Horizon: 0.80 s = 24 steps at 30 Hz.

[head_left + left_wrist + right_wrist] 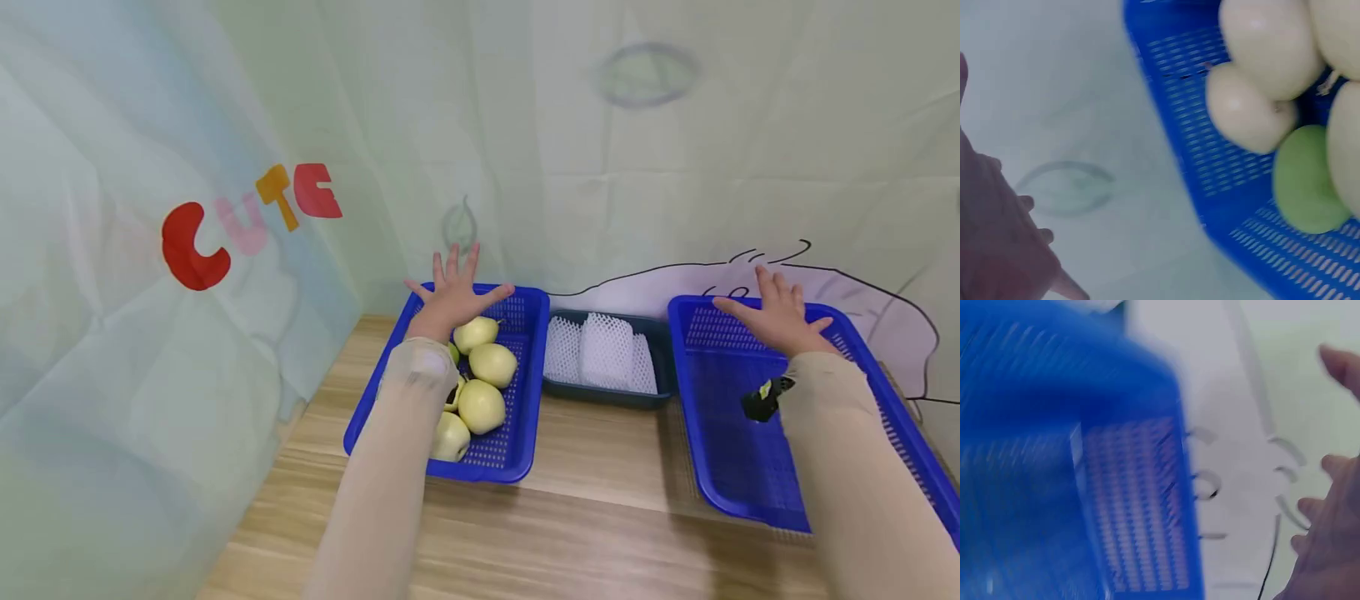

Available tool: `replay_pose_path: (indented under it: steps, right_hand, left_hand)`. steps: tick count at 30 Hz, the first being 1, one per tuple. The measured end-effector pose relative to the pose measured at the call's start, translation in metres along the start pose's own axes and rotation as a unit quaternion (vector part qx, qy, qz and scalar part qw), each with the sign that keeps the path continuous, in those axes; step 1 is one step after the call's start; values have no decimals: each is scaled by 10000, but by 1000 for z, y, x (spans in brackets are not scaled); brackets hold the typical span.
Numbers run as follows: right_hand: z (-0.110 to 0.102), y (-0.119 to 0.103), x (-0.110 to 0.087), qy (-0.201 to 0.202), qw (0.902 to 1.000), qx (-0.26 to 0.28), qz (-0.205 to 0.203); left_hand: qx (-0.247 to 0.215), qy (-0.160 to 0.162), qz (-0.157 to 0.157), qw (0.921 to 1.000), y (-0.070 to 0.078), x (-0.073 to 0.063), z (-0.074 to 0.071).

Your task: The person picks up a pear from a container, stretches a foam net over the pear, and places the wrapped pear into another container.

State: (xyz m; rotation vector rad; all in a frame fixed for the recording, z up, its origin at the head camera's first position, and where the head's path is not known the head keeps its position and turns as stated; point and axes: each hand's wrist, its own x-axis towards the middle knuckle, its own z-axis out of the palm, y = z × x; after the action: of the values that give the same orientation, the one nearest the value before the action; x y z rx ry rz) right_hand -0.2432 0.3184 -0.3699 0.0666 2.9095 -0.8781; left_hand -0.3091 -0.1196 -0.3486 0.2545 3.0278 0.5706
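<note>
My left hand is held over the left blue basket with its fingers spread, holding nothing. Several pale yellow pears lie in that basket, partly covered by my left arm. In the left wrist view a green fruit shows among the pears near the basket's corner. Above the far part of the right blue basket is my right hand, also with fingers spread and nothing in it. No fruit shows in the visible part of that basket.
Between the baskets stands a dark green tray with several white foam net sleeves. Everything rests on a wood-grain table. A printed cloth hangs behind and along the left side, with coloured letters on it.
</note>
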Motion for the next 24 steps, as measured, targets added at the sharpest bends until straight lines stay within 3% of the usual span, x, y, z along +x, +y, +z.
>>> replay_pose_path:
  steps: [4,8,15,20,24]
  right_hand:
    - [-5,-10,-9,0,9988,470,127]
    - [4,-14,-19,75,9966,816,96]
    - [27,-17,-38,421,9897,1355,211]
    - [45,-24,-54,755,9726,2091,680]
    - [62,-30,-66,960,9643,2301,887]
  left_hand:
    - [-184,-27,86,9998,7,-18,-19]
    - [-523,118,32,9986,12,-38,-18]
    - [-1354,337,-69,9902,29,-67,19]
    - [-1765,387,-124,9835,42,-84,47]
    - [-2002,474,-47,9786,54,-95,66]
